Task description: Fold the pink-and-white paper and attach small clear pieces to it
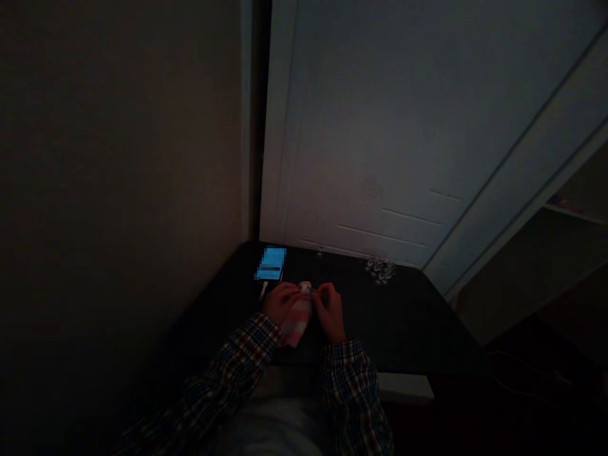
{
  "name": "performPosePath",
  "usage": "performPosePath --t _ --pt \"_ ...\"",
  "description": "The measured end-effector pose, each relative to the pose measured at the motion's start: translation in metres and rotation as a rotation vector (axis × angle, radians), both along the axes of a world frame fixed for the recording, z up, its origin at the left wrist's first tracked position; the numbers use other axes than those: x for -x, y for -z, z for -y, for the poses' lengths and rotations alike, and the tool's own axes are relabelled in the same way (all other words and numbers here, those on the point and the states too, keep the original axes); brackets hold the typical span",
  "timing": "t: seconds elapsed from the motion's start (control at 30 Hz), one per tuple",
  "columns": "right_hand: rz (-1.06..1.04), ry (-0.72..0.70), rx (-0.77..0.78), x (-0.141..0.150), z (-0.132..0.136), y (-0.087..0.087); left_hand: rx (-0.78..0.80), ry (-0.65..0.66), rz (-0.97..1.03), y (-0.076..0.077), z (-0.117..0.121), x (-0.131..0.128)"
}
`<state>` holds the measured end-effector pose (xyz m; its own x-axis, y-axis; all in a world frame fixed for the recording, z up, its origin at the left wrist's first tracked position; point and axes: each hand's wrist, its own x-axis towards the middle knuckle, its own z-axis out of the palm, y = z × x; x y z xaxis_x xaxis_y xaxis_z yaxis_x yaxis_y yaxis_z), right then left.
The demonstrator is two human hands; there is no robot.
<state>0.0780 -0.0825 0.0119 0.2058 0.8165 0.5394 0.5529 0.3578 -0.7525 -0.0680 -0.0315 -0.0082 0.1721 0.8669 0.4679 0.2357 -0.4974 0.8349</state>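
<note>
A piece of pink-and-white cloth (298, 320) hangs above the black table, its top bunched into a pale tip. My left hand (281, 303) is closed on this cloth near the top, fingers pinched together. Close against the other side of the tip, my right hand (331, 307) has thumb and forefinger drawn together in a pinch. Whatever sits between those fingers is too small and dark to make out. The dim light hides the cloth's exact kind.
On the black table (403, 329) a lit phone (272, 263) lies at the back left, a white cable (263, 290) by it. Several small shiny clear pieces (380, 270) cluster at the back right; a single one (320, 251) stands apart. A white panel (380, 126) rises behind.
</note>
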Motion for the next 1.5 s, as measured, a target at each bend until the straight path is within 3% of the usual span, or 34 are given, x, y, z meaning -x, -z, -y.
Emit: performPosePath --t 0.2,0.43,0.57,0.73,1.13,1.5 --pt "-0.003 -0.041 0.004 0.0 0.003 -0.002 -0.06 -0.015 -0.03 -0.003 0.002 0.0" --pt "-0.186 -0.107 -0.041 0.003 0.005 -0.004 -0.17 -0.165 -0.059 0.001 -0.005 0.005" --pt "-0.256 -0.165 -0.051 0.002 0.005 -0.006 -0.179 -0.195 -0.053 0.0 -0.006 0.006" --pt "-0.18 -0.16 0.0 0.002 0.005 -0.005 -0.121 -0.198 -0.014 0.0 -0.006 0.007" --pt "-0.157 -0.076 0.115 -0.002 0.001 0.005 -0.094 -0.115 0.036 0.002 -0.008 0.006" --pt "-0.174 -0.035 0.121 -0.003 0.002 0.006 -0.068 -0.013 0.098 0.003 -0.007 0.002"
